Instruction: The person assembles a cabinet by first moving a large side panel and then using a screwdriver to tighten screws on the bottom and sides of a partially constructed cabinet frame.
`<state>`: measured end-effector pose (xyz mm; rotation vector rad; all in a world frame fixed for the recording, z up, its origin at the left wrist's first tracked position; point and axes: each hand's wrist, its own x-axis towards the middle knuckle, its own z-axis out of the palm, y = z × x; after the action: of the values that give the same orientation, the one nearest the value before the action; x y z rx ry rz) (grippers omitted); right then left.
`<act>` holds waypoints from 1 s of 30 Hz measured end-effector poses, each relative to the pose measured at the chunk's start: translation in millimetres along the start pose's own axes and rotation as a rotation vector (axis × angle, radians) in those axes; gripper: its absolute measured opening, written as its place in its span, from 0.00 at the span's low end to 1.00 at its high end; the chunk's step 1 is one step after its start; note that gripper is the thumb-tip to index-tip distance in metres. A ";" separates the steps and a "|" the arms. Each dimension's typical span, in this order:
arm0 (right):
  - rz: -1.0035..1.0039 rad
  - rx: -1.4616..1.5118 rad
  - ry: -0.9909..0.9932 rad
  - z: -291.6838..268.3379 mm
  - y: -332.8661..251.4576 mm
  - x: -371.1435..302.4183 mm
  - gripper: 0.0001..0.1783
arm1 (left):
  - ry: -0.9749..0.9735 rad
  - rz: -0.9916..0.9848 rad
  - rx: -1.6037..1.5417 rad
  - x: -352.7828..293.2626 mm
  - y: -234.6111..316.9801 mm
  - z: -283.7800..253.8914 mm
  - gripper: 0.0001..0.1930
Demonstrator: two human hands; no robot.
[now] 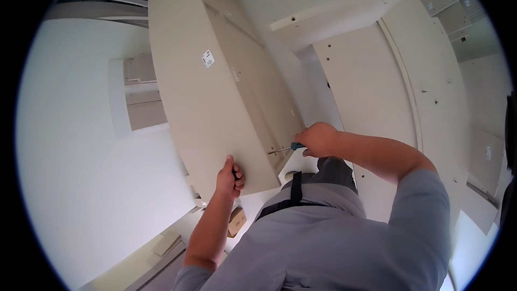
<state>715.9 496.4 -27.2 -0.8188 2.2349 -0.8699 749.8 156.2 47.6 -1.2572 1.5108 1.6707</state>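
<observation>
1. I am gripping the near edge of a beige cabinet panel (215, 91) with my left hand (230, 179), fingers curled shut around it, steadying the board where it stands tilted in front of me.
2. My right hand (319, 139) is closed on a blue-handled screwdriver (285, 149), its metal shaft pointing at the panel's inner face near the lower corner.
3. A second panel (377, 91) with a cross board (334, 19) is already standing to my right, drilled holes showing empty.
4. Judging by this, the assembly is only partly done; further joints appear left.
</observation>
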 end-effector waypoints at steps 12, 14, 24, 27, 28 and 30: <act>0.018 -0.342 0.090 18.4 3.6 16.1 0.15 | -0.014 0.014 0.038 -6.5 0.4 1.1 0.26; 0.103 -0.294 -0.075 24.6 5.4 18.7 0.13 | -0.010 0.007 0.047 -6.0 2.4 0.1 0.26; 0.498 0.795 -0.390 66.8 -10.0 1.2 0.13 | -0.050 0.025 -0.038 -4.4 0.0 -13.6 0.25; 0.462 0.388 -0.311 56.4 10.0 11.0 0.15 | -0.078 0.090 -0.152 -8.0 0.7 -18.4 0.24; 0.441 0.114 -0.252 60.7 21.7 12.6 0.16 | -0.097 0.127 -0.219 -4.9 -5.0 -23.9 0.23; 0.467 -0.123 -0.111 60.8 21.9 6.8 0.17 | -0.162 0.163 -0.339 -0.6 -22.2 -46.0 0.22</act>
<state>747.4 482.2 -82.2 -0.3574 2.2608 -0.4575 781.8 116.8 41.6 -1.1524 1.2987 2.1504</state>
